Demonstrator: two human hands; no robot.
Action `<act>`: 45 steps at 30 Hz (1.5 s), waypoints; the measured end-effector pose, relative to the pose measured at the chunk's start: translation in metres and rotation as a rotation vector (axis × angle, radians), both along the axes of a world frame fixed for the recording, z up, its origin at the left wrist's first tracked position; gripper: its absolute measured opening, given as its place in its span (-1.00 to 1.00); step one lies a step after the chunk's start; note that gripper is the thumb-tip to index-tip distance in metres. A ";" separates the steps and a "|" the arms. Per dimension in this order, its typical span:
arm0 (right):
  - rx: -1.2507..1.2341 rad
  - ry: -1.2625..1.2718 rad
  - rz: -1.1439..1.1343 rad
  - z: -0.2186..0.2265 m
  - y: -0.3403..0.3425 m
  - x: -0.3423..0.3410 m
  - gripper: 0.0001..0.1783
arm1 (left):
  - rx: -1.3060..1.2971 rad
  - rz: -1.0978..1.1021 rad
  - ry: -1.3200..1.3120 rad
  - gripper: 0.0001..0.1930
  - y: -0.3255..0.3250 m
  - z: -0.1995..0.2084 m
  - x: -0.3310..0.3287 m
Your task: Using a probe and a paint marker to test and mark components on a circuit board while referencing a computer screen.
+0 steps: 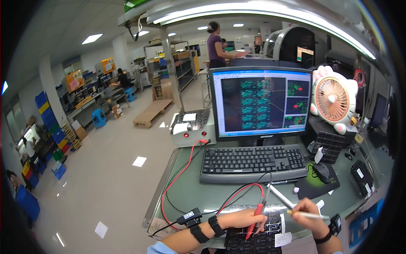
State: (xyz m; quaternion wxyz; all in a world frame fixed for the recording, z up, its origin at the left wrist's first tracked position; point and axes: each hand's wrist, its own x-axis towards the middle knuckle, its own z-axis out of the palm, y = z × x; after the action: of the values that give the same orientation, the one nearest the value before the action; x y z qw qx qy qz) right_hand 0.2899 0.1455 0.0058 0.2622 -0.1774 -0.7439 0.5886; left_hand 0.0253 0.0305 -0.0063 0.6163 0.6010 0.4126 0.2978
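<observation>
My left hand point(245, 218) is closed round a red test probe point(256, 219), its tip pointing down at a black circuit board panel point(241, 243) on the bench. A thin dark probe point(265, 198) stands beside the red one in the same grip. My right hand point(308, 215) pinches a slim, pale pen-like stick point(314, 216), held nearly level to the right of the board. Another white pen-like tool point(280, 195) lies slanting just beyond that hand. A white paper label point(282, 239) sits at the board's right side. The probe tip's exact contact is too small to tell.
A keyboard point(253, 165) and monitor point(260, 106) stand behind my hands, with a mouse point(321, 172) on its pad to the right. Red and black leads run to a grey tester box point(192, 135). A pink-white fan point(332, 99) stands right. A person point(215, 46) stands far off.
</observation>
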 end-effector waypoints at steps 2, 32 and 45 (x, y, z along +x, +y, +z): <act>0.063 0.062 -0.008 0.018 0.019 -0.022 -0.80 | 0.003 -0.019 -0.028 -0.46 -0.004 -0.001 -0.002; 1.060 -0.068 -0.471 -0.004 0.127 -0.083 -0.88 | 0.518 0.837 0.126 -0.52 0.016 0.003 -0.063; 1.057 -0.020 -0.480 -0.013 0.123 -0.080 -0.92 | 0.520 0.910 0.316 -0.52 0.019 -0.001 -0.073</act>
State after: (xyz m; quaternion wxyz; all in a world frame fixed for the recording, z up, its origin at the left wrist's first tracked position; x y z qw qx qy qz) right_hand 0.2096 0.2688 -0.0075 0.4341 -0.1915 -0.8782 0.0598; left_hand -0.0479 0.0500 -0.0074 0.1869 0.5318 0.6313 0.5326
